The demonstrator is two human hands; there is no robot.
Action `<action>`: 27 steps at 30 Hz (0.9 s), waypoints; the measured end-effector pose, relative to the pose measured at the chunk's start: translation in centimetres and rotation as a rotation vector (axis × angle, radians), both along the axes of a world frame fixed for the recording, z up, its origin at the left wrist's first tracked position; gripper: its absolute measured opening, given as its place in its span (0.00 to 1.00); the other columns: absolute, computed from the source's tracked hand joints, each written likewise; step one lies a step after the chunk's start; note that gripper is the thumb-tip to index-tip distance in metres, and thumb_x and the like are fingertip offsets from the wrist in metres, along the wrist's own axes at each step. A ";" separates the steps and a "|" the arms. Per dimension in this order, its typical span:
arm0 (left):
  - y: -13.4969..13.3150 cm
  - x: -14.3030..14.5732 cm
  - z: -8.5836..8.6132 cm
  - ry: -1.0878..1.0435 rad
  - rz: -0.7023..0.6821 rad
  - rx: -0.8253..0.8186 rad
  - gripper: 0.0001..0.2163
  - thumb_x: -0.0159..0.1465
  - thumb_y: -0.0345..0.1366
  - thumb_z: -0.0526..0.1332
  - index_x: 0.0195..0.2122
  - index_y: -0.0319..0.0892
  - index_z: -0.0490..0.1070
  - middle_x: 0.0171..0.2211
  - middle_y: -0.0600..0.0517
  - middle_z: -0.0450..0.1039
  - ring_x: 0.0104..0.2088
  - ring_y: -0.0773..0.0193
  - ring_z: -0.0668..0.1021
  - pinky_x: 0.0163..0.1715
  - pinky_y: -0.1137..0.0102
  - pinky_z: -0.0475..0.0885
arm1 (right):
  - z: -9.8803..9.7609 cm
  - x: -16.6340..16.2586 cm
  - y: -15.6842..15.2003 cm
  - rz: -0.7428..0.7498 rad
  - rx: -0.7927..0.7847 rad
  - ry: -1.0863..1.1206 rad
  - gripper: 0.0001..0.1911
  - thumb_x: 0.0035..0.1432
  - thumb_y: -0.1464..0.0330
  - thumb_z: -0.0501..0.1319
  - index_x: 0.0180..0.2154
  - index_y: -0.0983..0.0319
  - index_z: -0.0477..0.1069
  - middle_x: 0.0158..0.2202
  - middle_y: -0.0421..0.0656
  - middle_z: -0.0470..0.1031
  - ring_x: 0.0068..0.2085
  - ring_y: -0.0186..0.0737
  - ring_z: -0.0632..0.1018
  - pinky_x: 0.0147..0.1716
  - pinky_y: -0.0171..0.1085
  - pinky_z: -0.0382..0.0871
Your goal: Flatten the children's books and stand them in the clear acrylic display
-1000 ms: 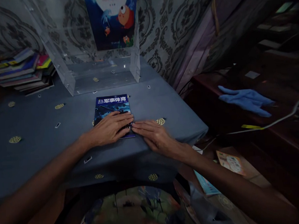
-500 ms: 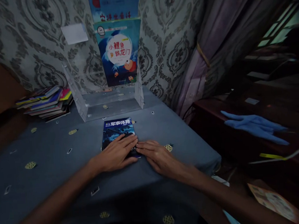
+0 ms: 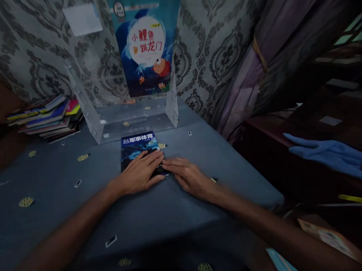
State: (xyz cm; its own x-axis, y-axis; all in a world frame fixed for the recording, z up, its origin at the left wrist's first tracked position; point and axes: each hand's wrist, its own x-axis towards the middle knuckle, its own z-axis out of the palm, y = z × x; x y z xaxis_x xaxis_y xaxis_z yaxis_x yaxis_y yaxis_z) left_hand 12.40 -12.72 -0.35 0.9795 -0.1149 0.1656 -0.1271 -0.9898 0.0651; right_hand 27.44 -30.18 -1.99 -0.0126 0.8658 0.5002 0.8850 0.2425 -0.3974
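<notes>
A dark blue magazine [image 3: 135,145] with white Chinese lettering lies flat on the table, its lower part covered by my hands. My left hand [image 3: 142,171] rests palm down across the cover, fingers stretched out toward the right. At the magazine's right edge is my right hand [image 3: 191,177], laid flat with its fingers extended and their tips touching or nearly touching my left fingertips. Behind the magazine stands a clear acrylic rack [image 3: 134,128]. Above the rack, a blue book [image 3: 148,78] with a cartoon fish on its cover is upright against the wall.
The table [image 3: 137,220] has a grey-blue cloth with pineapple prints. A pile of books [image 3: 52,116] is at the back left. A white card [image 3: 82,19] is on the patterned wall. To the right, a blue glove [image 3: 332,153] lies on a dark red surface beside a purple curtain [image 3: 242,95].
The view has shifted closer, so the upper book has left the frame. The hands appear slightly higher in the picture, still flat at the magazine.
</notes>
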 end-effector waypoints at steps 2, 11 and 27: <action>0.1 0.0 -0.1 0.007 -0.004 -0.022 0.29 0.74 0.54 0.46 0.68 0.40 0.57 0.68 0.40 0.61 0.68 0.52 0.63 0.67 0.54 0.55 | -0.2 0.1 0.0 0.015 -0.003 0.039 0.24 0.61 0.79 0.54 0.55 0.59 0.75 0.53 0.50 0.79 0.56 0.48 0.77 0.56 0.54 0.74; 0.0 -0.1 -0.1 0.000 -0.018 -0.129 0.28 0.74 0.53 0.46 0.66 0.40 0.63 0.66 0.41 0.64 0.67 0.51 0.65 0.65 0.51 0.58 | 0.7 -0.1 -0.6 0.048 -0.021 0.156 0.21 0.61 0.80 0.53 0.44 0.57 0.80 0.43 0.44 0.82 0.48 0.44 0.80 0.50 0.48 0.74; -5.8 -2.0 0.1 -0.039 0.006 0.259 0.18 0.71 0.24 0.50 0.59 0.27 0.67 0.58 0.34 0.72 0.62 0.51 0.71 0.59 0.59 0.69 | 0.7 0.1 -0.6 0.030 -0.001 0.192 0.23 0.62 0.78 0.51 0.54 0.60 0.74 0.48 0.46 0.80 0.49 0.42 0.79 0.51 0.45 0.74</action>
State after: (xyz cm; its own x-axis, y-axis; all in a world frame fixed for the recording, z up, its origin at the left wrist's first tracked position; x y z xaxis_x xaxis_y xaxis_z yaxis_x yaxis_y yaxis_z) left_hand 10.38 -18.49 -0.21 0.9738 -0.1525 0.1687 -0.1187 -0.9736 -0.1950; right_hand 27.56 -30.75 -1.34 0.0567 0.8670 0.4951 0.7852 0.2675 -0.5584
